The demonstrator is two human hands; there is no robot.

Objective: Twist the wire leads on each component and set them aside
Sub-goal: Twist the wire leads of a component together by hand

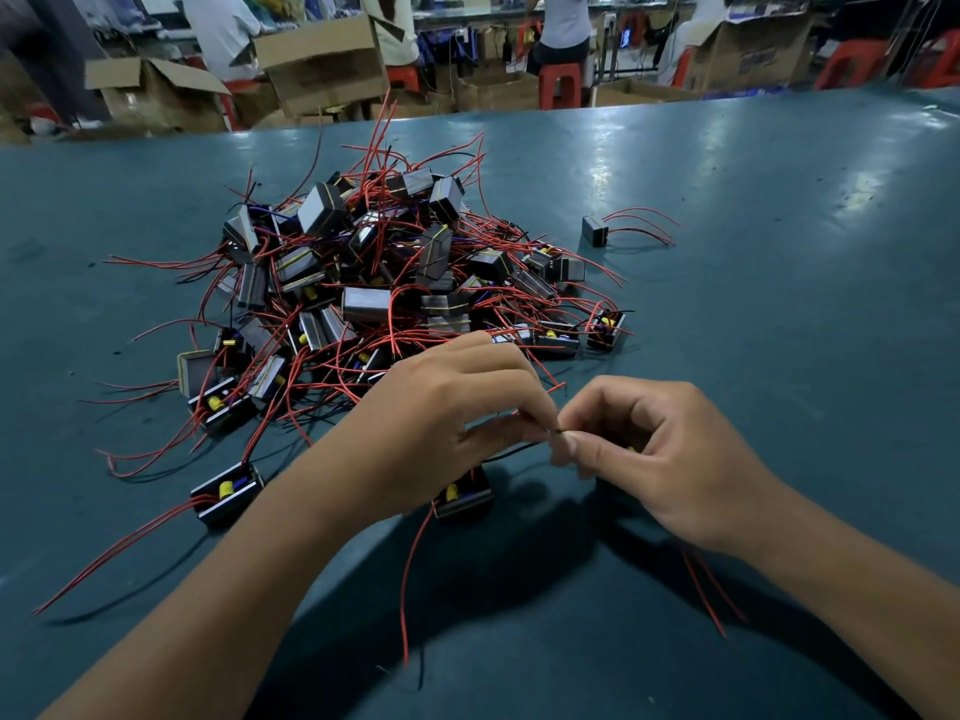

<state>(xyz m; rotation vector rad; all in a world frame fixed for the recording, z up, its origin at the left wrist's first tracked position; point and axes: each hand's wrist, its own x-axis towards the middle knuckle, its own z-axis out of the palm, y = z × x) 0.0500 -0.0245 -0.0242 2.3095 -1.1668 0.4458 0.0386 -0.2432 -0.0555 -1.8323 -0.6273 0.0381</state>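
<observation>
A small black component (464, 495) with a yellow part inside lies on the green table (779, 314) under my left hand (447, 423). Its thin red and black wire leads (519, 449) rise between my two hands. My left hand pinches the leads with thumb and fingertips. My right hand (660, 459) pinches the same lead ends from the right, fingers curled. A long red lead (410, 579) trails from the component toward me. A large pile of like components (384, 283) with red wires lies just beyond my hands.
One component (595, 230) lies apart at the pile's right. Another (226, 493) sits near my left forearm. Two red wires (706, 589) run under my right wrist. Cardboard boxes (322, 65), red stools and people stand beyond the table's far edge.
</observation>
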